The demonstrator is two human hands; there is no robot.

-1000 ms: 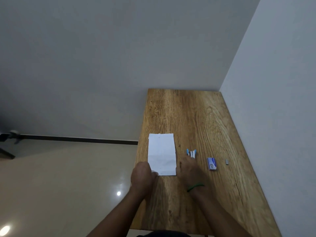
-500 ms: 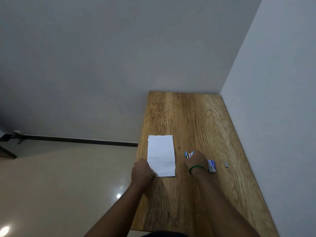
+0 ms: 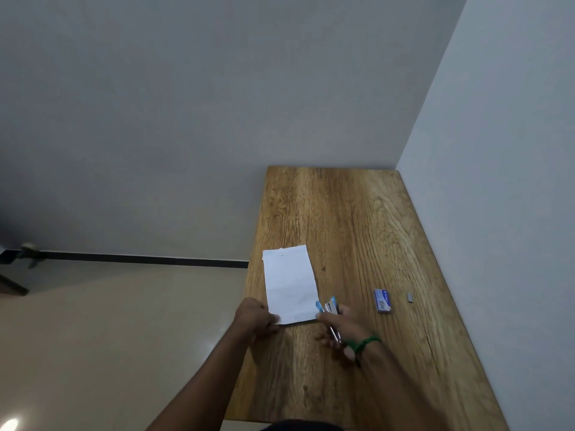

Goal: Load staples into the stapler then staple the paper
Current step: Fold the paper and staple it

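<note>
1. Since half a second ago the right hand (image 3: 343, 329) has come away from beside the staple box (image 3: 382, 301) and now carries the stapler (image 3: 329, 311) to the near right corner of the paper (image 3: 291, 284); the paper itself has turned slightly, its far end tipped to the right.
2. Right hand: fingers wrapped and closed around the stapler's rear half. A green band (image 3: 364, 343) circles the wrist.
3. Stapler: blue and white with a metal body, its mouth pointing away from the person and gaping. The blue tip touches or overlaps the paper's near right edge; which one, cannot tell.
4. Left hand (image 3: 256, 317): fingers curled, pinching the near left corner of the paper against the wooden table (image 3: 348, 219).
5. Paper: a white sheet lying flat near the table's left edge, long side running away from the person.
6. Staple box: small, blue and white, flat on the table to the right of the stapler, well apart from both hands.
7. A small grey strip of staples (image 3: 410, 297) lies just right of the box, near the wall (image 3: 497, 150).
</note>
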